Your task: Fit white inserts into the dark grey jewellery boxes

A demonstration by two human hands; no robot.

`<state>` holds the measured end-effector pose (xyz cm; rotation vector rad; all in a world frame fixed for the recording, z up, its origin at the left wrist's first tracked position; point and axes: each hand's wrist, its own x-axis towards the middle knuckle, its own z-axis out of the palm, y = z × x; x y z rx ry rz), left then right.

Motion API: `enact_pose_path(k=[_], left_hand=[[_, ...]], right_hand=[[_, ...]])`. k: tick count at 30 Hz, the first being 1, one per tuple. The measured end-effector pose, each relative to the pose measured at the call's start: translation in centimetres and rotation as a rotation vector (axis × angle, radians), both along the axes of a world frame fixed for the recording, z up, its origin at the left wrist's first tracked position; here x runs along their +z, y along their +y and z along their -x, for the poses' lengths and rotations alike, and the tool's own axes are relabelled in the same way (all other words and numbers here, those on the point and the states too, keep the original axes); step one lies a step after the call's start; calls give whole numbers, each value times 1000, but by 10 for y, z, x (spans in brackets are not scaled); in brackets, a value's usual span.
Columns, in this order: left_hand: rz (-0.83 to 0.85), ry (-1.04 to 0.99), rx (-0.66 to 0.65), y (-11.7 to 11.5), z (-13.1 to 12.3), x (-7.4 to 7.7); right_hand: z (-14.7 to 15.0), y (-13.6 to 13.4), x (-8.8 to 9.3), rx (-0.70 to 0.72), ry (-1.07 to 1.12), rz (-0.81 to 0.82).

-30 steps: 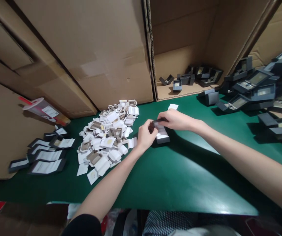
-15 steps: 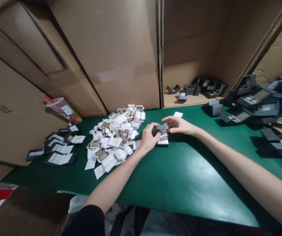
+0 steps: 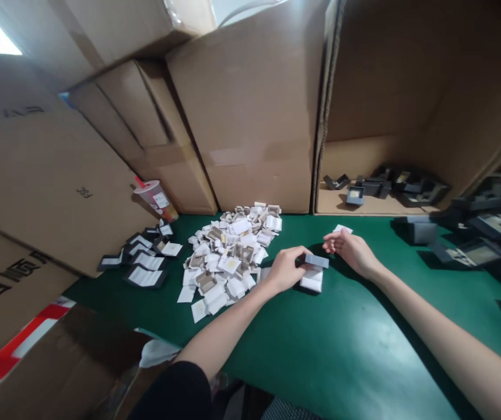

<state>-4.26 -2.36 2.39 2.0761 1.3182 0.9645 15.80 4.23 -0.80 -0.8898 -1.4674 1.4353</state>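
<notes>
My left hand [image 3: 286, 270] grips a small dark grey hinged box [image 3: 317, 261] by its left side. The box stands open on the green table, its white lining facing me. To its right, my right hand [image 3: 355, 252] hovers with loosely bent fingers apart and nothing visible in them. Just behind those fingertips lies a white card [image 3: 343, 228], partly covered by the hand; whether they touch, I cannot tell. Left of my left hand spreads a heap of white paper inserts [image 3: 233, 256].
Open dark boxes with white linings [image 3: 147, 271] lie at left, near a lidded drink cup [image 3: 156, 198]. More dark boxes fill a cardboard carton [image 3: 364, 146] at the back and pile up on the right [image 3: 495, 227]. Tall cartons [image 3: 250, 122] wall the table's rear.
My right hand has drawn away from the grey box, to the right. My left hand still holds the box. The view has shifted, so everything sits further right and lower.
</notes>
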Motion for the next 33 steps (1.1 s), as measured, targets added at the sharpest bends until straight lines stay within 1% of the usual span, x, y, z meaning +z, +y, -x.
enact_pose_path(k=[2,4,6,8,10,13,15,17,19,22,25,27,29,31,33], left_hand=[[-26,-51,2,-6,6,15],[-79,-137,62,-18,20,34],[-152,-218,216,-36,45,51],[-217,-249,444,-60,84,62],[-265,-254,737,-86,133,66],[-221,-212,1161,-129,205,60],[-167,-191,1275,-155,241,52],[-78,-166,1307,-174,263,42],[0,-140,1311,-183,273,32],[53,-108,1337,-181,277,18],[54,-75,1379,-169,281,8],[48,-44,1402,-159,284,6],[40,-13,1419,-151,287,7],[26,15,1433,-146,287,11],[-1,49,1445,-146,281,15]], right_hand=[[-1,-2,0,-5,12,20],[-2,-4,-1,-12,34,49],[-3,-5,-1,-16,53,90],[-5,-6,-2,-5,20,133],[-6,-6,-5,-18,-11,147],[-6,-5,-10,-56,-9,134],[-6,-4,-13,-67,-14,134],[-5,-5,-14,-80,-16,150],[-4,-6,-13,-91,-14,161],[-3,-8,-14,-97,-18,156],[-5,-7,-18,-94,-46,121],[-6,-6,-21,-68,-71,87],[-8,-5,-22,-38,-83,62],[-9,-3,-22,-24,-79,54],[-10,-2,-22,-21,-71,53]])
